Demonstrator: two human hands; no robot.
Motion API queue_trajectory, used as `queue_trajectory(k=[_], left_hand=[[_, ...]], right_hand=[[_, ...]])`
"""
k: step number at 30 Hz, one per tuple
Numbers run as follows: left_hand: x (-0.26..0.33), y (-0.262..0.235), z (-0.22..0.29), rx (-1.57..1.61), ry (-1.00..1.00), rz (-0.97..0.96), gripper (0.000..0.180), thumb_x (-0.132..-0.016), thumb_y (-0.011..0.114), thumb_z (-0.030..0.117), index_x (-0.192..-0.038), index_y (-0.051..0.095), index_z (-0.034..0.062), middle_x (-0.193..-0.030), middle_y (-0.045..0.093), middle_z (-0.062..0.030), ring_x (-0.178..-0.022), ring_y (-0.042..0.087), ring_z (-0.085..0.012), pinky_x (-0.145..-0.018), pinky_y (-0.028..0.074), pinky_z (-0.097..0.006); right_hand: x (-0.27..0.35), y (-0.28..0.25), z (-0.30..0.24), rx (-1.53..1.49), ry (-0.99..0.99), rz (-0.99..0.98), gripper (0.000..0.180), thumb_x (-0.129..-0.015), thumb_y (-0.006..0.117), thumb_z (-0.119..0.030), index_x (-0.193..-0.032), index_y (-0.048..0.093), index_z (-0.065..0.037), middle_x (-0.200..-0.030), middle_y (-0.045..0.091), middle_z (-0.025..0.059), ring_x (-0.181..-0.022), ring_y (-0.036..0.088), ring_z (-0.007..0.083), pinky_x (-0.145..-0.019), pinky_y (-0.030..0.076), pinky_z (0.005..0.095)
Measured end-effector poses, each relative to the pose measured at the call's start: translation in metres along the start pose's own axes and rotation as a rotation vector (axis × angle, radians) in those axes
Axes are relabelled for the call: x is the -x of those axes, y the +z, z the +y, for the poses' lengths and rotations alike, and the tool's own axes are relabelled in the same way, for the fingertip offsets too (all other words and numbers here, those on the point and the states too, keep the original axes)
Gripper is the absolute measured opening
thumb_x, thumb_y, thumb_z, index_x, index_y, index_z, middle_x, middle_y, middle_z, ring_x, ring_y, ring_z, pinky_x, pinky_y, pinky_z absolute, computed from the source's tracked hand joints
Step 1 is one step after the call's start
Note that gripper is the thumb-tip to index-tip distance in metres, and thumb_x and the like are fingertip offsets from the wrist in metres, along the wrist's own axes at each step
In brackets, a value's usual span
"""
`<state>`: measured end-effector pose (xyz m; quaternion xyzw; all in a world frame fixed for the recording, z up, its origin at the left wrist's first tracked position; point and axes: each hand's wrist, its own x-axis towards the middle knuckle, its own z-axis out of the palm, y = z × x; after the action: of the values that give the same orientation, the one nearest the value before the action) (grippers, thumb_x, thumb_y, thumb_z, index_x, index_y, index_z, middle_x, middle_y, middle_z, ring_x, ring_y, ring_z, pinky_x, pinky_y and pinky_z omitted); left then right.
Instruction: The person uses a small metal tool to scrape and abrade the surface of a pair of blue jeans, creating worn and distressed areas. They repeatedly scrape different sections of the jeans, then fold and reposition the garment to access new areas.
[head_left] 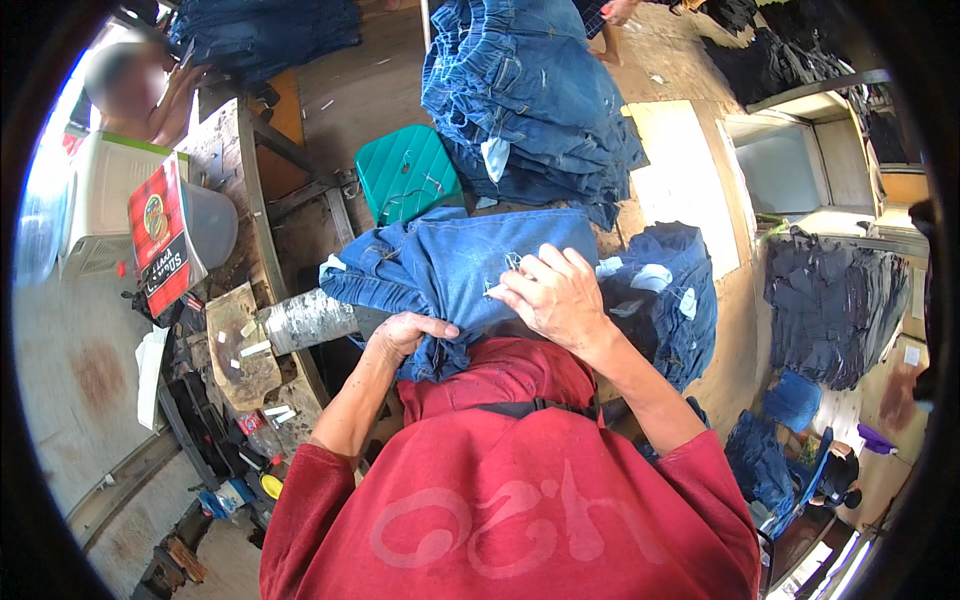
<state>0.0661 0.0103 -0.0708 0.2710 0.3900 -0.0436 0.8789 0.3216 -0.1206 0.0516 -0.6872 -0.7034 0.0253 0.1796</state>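
Note:
A pair of blue jeans [500,250] lies bunched across my lap, with its elastic-looking gathered part toward the left. My left hand [405,335] grips the near edge of the denim, thumb on top and the other fingers mostly hidden by cloth. Over the faded part, my right hand [555,297] is closed in a pinch. Something small and pale shows at its fingertips, too small to name. Loose white threads [512,262] lie on the denim just beyond those fingers. A cylinder wrapped in silvery material [312,320] reaches in under the left end of the jeans.
A tall jeans pile [530,110] stands ahead, beside a green plastic stool [405,175]. Another denim pile [665,300] is close on my right. At left, a wooden bench [250,190] carries a red-and-black box [160,235]. Dark garments [835,305] hang at right. Another person [130,90] is at far left.

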Motion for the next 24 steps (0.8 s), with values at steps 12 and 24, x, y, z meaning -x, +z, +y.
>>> queue_trajectory(k=[12, 24], left_hand=[[0.008, 0.006, -0.009, 0.058, 0.091, 0.101, 0.067, -0.066, 0.083, -0.01, -0.131, 0.07, -0.0074, -0.128, 0.076, -0.0156, -0.114, 0.074, -0.0307, -0.11, 0.056, -0.043], [0.003, -0.002, -0.011, 0.112, 0.064, 0.02, 0.067, -0.068, 0.081, -0.013, -0.134, 0.069, -0.0052, -0.124, 0.077, -0.0151, -0.109, 0.076, -0.0296, -0.104, 0.06, -0.044]], right_hand=[[-0.006, -0.01, 0.024, -0.287, 0.326, 0.079, 0.009, -0.091, 0.084, -0.02, -0.093, 0.08, -0.011, -0.081, 0.072, 0.0025, -0.075, 0.062, 0.0248, -0.072, 0.053, 0.0392], [-0.005, 0.011, 0.035, -0.224, -0.171, 0.023, 0.019, -0.089, 0.083, -0.036, -0.093, 0.078, -0.017, -0.086, 0.066, -0.0021, -0.088, 0.063, 0.0227, -0.076, 0.052, 0.0393]])
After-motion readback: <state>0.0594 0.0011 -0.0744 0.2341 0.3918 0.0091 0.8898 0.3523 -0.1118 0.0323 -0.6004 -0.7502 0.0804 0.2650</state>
